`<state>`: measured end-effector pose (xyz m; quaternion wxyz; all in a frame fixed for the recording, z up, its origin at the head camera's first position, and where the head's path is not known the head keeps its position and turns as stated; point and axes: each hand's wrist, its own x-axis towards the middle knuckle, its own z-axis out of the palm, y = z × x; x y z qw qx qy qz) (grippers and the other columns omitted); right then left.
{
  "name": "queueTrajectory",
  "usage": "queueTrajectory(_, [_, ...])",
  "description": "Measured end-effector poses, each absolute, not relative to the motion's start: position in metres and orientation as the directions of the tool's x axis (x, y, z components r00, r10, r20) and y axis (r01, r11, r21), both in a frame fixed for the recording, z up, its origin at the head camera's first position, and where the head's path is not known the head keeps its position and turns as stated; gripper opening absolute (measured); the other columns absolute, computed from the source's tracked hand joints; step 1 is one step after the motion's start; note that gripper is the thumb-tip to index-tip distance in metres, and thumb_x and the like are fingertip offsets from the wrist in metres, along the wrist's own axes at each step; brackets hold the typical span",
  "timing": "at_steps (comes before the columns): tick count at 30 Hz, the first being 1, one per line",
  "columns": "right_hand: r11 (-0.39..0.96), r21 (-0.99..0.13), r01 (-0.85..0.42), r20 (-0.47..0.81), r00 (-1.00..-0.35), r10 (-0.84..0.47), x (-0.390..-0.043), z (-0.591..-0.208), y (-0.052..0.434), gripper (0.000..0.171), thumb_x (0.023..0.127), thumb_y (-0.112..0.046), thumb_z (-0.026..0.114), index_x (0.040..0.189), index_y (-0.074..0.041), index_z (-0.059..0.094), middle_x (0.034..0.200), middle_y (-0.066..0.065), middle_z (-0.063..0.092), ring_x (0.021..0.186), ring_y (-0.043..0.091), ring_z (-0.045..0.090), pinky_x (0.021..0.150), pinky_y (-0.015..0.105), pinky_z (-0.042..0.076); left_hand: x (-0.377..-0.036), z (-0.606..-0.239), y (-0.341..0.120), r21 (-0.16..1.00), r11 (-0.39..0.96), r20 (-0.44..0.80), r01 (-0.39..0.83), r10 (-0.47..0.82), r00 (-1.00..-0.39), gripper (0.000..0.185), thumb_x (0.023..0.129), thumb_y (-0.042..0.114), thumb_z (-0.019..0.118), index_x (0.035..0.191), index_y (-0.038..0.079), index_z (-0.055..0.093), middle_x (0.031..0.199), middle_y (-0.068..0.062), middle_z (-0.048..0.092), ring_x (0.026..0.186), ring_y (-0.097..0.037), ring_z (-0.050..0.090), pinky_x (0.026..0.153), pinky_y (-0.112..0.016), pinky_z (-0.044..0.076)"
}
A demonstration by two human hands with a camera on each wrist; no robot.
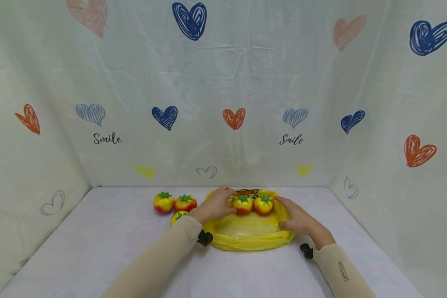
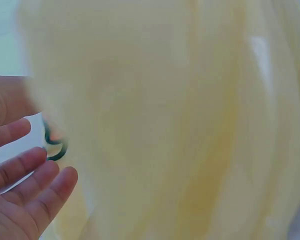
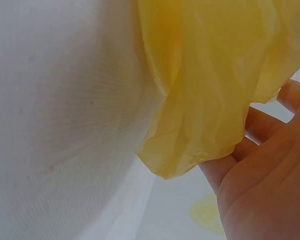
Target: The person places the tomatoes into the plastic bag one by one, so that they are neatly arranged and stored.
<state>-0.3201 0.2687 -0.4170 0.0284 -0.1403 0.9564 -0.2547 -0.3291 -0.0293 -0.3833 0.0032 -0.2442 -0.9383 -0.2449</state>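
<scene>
A yellow plastic bag [image 1: 246, 242] lies spread on the white table, part of a printed design showing at its far end. Two red-and-yellow toy tomatoes [image 1: 242, 205] [image 1: 263, 205] with green leaf tops sit side by side within the bag's outline. My left hand [image 1: 217, 205] is at the bag's left side, its fingers parted near the left tomato. In the left wrist view, the bag [image 2: 155, 120] fills most of the picture beside those loose fingers. At the bag's right edge is my right hand [image 1: 299, 217], fingers extended and partly hidden behind yellow plastic [image 3: 205, 90] in the right wrist view.
Left of the bag, three more toy tomatoes stand close together: one [image 1: 164, 203] at the far left, another [image 1: 185, 203] beside it, and a third [image 1: 178, 216] partly behind my left forearm. A white curtain [image 1: 208, 82] with printed hearts encloses the table's back and sides.
</scene>
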Motion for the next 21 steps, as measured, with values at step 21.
queueTrajectory(21, [0.836,-0.487,-0.252,0.023,-0.961,-0.276,-0.323,-0.421,0.269,0.082,0.077,-0.014,0.073,0.148,-0.014,0.032,0.151,0.016,0.031,0.136,0.04,0.029,0.107,0.062,0.023,-0.299,-0.38,-0.072,0.468,0.714,0.262,0.521,0.452,-0.853,0.048,0.085,0.03,0.072,0.128,0.013,0.057,0.121,0.0,0.049,0.109,-0.018,0.05,0.098,-0.038,0.045])
